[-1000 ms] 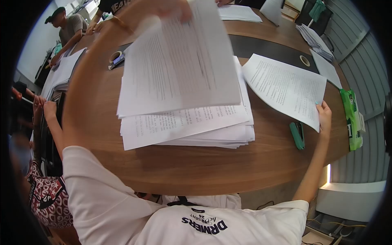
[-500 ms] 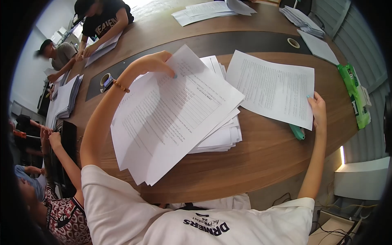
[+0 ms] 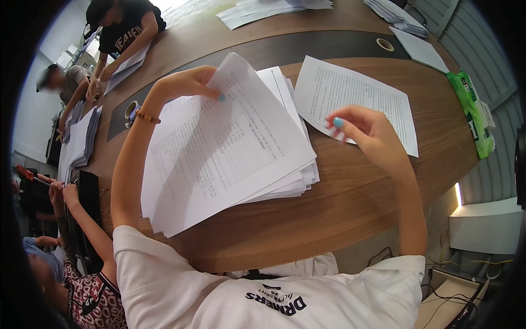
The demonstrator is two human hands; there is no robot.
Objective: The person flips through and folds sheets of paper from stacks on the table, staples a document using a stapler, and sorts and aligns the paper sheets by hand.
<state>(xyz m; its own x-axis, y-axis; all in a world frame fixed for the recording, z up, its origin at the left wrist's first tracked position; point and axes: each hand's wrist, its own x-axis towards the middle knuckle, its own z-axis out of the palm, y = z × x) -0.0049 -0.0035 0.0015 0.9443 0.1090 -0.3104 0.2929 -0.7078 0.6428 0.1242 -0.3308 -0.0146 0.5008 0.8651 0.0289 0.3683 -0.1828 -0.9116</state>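
My left hand [image 3: 194,85], with a beaded bracelet at the wrist, grips the top edge of some printed sheets [image 3: 230,148]. These sheets lie tilted over a thick paper stack [image 3: 293,183], whose right side shows beneath them. A separate printed page [image 3: 350,88] rests on the brown table to the right of the stack. Above that page's lower edge is my right hand [image 3: 364,131], its thumb and fingers curled towards each other with a gap between them and nothing held. The stapler seen earlier is out of sight.
A tape roll [image 3: 385,44] lies on the dark strip, another [image 3: 131,111] at the left. A green packet [image 3: 472,112] is at the right edge. More papers [image 3: 397,19] lie at the back right. People stand or sit at the left, one in a black shirt [image 3: 129,33].
The left hand has swung the sheets down and left over the stack. My right hand has let go of the separate page and moved left above it.
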